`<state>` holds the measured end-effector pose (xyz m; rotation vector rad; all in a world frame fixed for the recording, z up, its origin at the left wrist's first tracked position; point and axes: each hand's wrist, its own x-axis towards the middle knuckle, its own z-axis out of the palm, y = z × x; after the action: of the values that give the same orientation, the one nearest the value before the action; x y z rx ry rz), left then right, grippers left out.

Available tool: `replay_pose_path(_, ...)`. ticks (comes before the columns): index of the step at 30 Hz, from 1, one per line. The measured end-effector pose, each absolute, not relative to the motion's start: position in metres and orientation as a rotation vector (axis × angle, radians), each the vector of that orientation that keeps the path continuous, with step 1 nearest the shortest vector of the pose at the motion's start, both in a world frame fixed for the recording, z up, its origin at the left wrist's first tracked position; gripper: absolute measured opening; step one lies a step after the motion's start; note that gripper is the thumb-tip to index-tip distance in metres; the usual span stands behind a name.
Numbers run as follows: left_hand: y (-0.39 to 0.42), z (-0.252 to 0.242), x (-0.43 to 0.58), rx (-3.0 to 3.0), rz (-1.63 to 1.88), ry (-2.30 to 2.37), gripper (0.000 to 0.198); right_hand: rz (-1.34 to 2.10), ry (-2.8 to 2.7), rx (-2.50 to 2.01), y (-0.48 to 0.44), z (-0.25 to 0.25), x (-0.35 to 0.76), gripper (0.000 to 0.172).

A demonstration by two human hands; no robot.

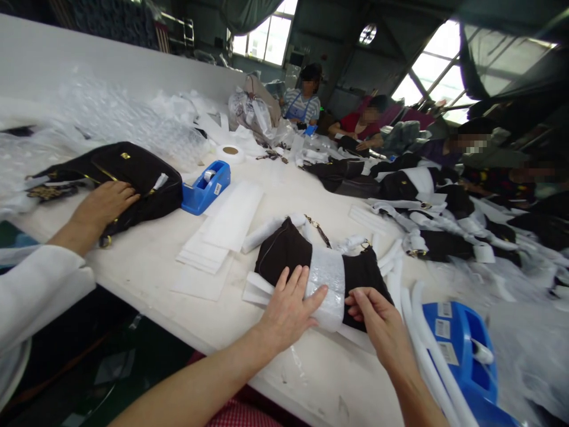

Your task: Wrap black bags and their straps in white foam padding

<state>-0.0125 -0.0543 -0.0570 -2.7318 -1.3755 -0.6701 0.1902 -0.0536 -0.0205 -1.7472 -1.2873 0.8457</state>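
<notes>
A black handbag (pixel 291 252) lies on the white table (pixel 151 249) in front of me, wrapped round its middle with a band of clear bubble wrap (pixel 326 284). My left hand (pixel 288 308) lies flat and open on the bag, its fingertips on the wrap's left edge. My right hand (pixel 377 323) has its fingers curled and pinched at the wrap's right edge on the bag. White foam strips (pixel 258 287) stick out from under the bag.
A blue tape dispenser (pixel 205 187) stands left of centre, another (pixel 466 356) at the near right. White foam sheets (pixel 222 234) lie between. A co-worker's hand (pixel 100 207) rests on a black bag (pixel 128 172) at left. More black bags (pixel 427 201) and seated people fill the far right.
</notes>
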Motion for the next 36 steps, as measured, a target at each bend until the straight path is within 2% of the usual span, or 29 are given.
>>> replay_pose_path(14,-0.053,-0.061,-0.013,-2.718,-0.723,-1.355,0.085,1.088,-1.114,-1.708,-0.051,-0.003,0.185,0.055)
replay_pose_path(21,-0.053,-0.061,-0.012,-2.702,-0.717,-1.360,0.086,1.161,-1.170,-1.761,-0.044,0.003,0.186,0.044)
replay_pose_path(32,-0.054,-0.060,-0.013,-2.706,-0.691,-1.341,0.088,1.250,-1.299,-1.828,-0.044,0.006,0.187,0.042)
replay_pose_path(34,-0.053,-0.058,-0.013,-2.718,-0.668,-1.346,0.086,1.133,-1.377,-1.838,-0.043,0.000,0.189,0.041)
replay_pose_path(36,-0.053,-0.056,-0.013,-2.741,-0.652,-1.358,0.085,0.842,-1.526,-1.817,-0.041,-0.009,0.190,0.039)
